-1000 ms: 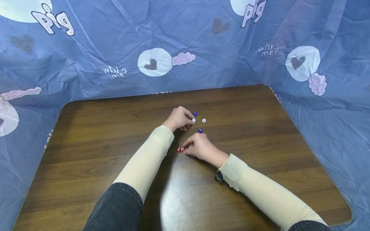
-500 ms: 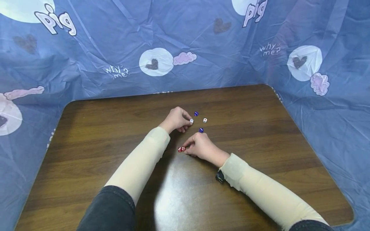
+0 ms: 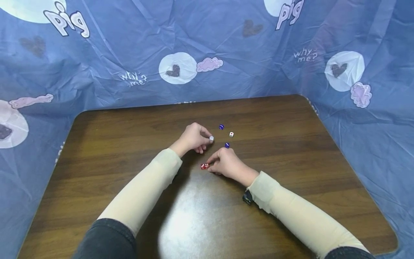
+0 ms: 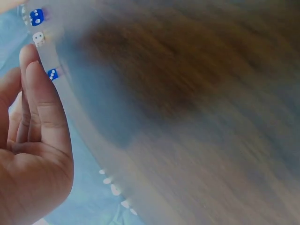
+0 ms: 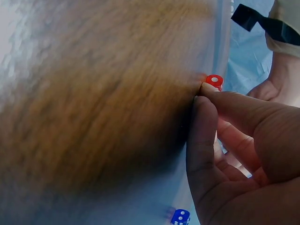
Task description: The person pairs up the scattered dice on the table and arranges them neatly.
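My left hand [image 3: 193, 138] pinches a white die [image 3: 211, 138] between thumb and fingertips, over the middle of the table. Nearer to me, my right hand [image 3: 226, 163] has its thumb and finger on the right one of two red dice [image 3: 205, 166] that sit side by side. In the right wrist view, one red die [image 5: 214, 81] shows just past the fingertips, and the other is hidden behind them. Beyond the left fingertips, the left wrist view has a white die [image 4: 38, 39] between two blue dice.
Right of the left hand lie a far blue die [image 3: 221, 127], a white die with a red dot [image 3: 231, 134] and a nearer blue die [image 3: 227, 145] close behind the right knuckles. A blue printed cloth [image 3: 129, 54] hangs around the brown wooden table [image 3: 291, 151].
The left hand has drawn the white die left and slightly toward me, away from the far blue die. The right hand stays at the red dice.
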